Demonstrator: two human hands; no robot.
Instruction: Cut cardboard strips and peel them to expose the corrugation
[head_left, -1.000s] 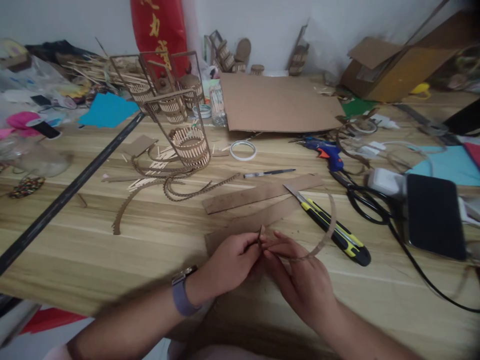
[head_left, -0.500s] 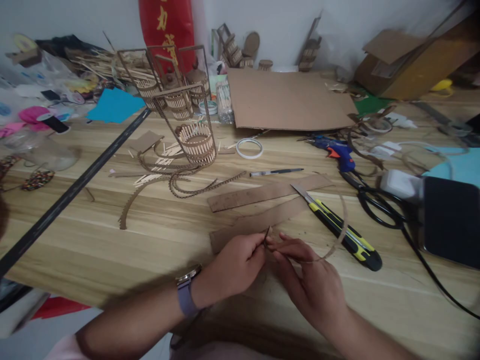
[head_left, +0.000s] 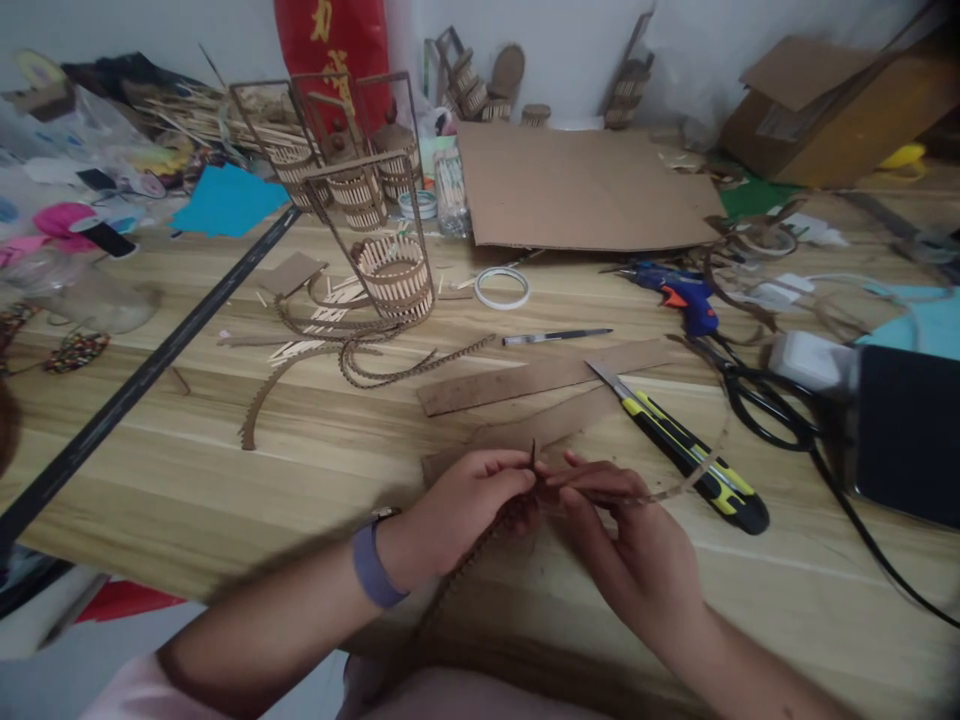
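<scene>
A thin cardboard strip [head_left: 679, 489] is pinched in the fingers of both the left hand [head_left: 465, 515] and the right hand [head_left: 645, 550], over the table [head_left: 330, 470]; compared with half a second earlier, a notched length [head_left: 480, 548] has been exposed below the left hand, and the strip's curve has been shifted rightward across the utility knife [head_left: 675, 445]

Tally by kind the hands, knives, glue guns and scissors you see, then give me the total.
Hands: 2 (left hand, right hand)
Knives: 1 (yellow-black knife)
Glue guns: 1 (blue glue gun)
Scissors: 1 pair (black scissors)
Total: 5
</scene>
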